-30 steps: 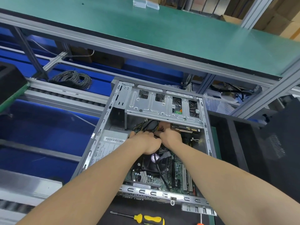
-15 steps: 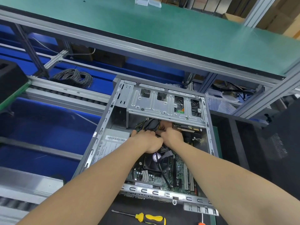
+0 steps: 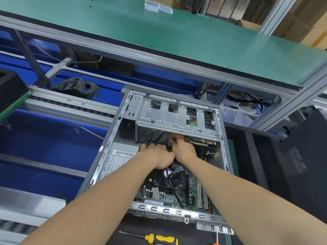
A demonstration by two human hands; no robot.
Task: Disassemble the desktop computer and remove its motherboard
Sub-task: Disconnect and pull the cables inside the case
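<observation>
- Left hand [image 3: 157, 155] stays curled round the black and yellow cable bundle [image 3: 154, 137].
- Right hand [image 3: 184, 149] has hardly moved; fingertips are hidden, so its grip is unclear.
- Green motherboard [image 3: 177, 193] still sits in the grey steel case [image 3: 159, 208]; unplugging looks unfinished.
</observation>
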